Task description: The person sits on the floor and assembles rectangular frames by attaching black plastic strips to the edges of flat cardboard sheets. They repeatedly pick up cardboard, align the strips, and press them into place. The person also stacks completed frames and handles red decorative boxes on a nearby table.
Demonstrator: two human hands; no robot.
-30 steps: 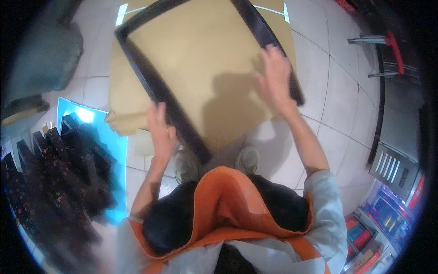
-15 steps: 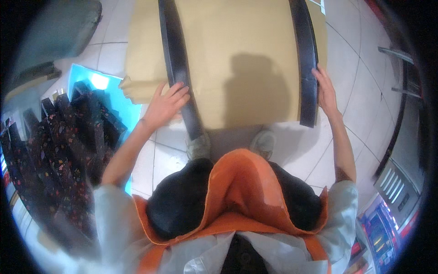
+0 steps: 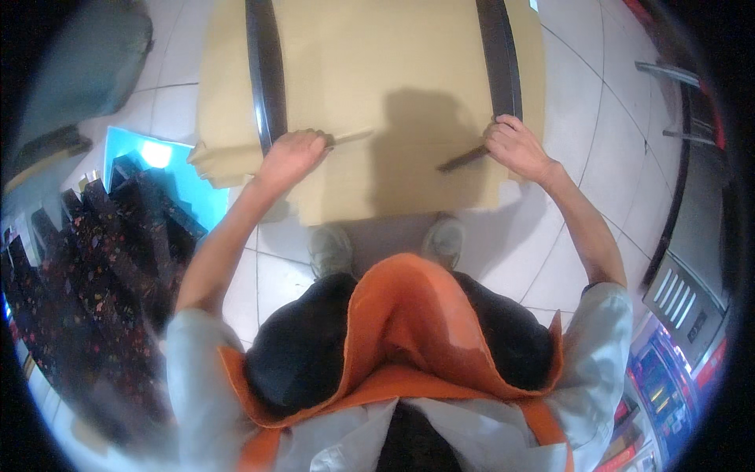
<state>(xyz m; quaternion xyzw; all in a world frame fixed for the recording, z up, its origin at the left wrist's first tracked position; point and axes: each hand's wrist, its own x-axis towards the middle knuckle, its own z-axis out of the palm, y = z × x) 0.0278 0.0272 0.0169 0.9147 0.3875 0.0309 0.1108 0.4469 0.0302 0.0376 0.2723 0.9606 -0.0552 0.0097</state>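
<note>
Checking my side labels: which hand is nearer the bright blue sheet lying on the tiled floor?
Left. The left hand grips the dark frame's left bar, just right of the blue sheet. The right hand holds the opposite bar, far across the tan board.

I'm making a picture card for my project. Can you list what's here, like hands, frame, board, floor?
Left hand: grips the near end of the frame's left bar
Right hand: grips the near end of the right bar
Frame: dark, lying on the board
Board: tan cardboard sheet, flat on the floor
Floor: pale tiles
Shoes: at the board's near edge
Left side: blue sheet, dark patterned pieces
</note>
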